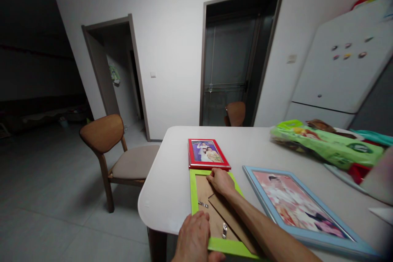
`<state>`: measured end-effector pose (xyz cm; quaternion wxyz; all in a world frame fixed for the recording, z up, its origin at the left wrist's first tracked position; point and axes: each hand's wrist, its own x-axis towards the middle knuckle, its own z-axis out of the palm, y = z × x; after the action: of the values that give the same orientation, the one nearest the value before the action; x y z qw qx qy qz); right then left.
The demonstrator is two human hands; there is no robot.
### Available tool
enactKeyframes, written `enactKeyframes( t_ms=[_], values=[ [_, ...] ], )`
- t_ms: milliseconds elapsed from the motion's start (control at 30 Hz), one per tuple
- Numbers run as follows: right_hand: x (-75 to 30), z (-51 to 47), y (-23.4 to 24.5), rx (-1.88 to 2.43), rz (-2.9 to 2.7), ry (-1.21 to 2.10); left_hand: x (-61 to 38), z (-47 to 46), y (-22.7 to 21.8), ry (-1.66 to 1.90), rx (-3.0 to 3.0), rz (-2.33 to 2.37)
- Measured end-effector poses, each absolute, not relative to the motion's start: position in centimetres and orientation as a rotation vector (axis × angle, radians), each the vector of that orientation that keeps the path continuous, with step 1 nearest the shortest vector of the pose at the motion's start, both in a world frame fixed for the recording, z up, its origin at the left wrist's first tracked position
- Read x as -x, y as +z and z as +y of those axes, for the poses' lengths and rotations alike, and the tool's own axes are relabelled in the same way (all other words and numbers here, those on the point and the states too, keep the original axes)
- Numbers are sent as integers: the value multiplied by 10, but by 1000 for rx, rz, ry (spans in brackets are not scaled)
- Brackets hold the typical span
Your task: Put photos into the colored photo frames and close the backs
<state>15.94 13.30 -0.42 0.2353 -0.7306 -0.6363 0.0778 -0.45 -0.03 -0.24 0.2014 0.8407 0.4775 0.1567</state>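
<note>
A green picture frame (pixel 193 190) lies face down on the white table (pixel 172 188), its brown backing board and metal clips showing. My right hand (pixel 220 181) rests on the frame's far edge, fingers curled against the backing. My left hand (pixel 194 240) presses on the near edge, fingers bent over it. A red frame (pixel 206 153) with a photo lies just beyond the green one. To the right lies a larger blue frame (pixel 302 208) with a photo, face up.
Green plastic packages (pixel 325 143) and other items sit at the table's right side. A wooden chair (pixel 118 153) stands left of the table. Two dark doorways open in the far wall, and a white fridge (pixel 344 69) stands at the right.
</note>
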Motion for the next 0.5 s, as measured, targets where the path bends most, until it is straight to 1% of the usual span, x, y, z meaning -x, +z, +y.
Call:
enactKeyframes(
  t_ms=[200, 300, 400, 500],
  values=[
    [-168, 103, 11, 1815, -1787, 260, -14, 0, -4, 370, -2466, 1217],
    [-189, 77, 20, 1689, -1734, 428, -21, 2, -7, 324, -2490, 1161],
    [-215, 53, 25, 1536, -1467, 640, -17, 4, -3, 345, -2462, 1133],
    [-226, 29, 24, 1448, -1051, 743, -10, 4, 11, 565, -2425, 1124]
  ],
)
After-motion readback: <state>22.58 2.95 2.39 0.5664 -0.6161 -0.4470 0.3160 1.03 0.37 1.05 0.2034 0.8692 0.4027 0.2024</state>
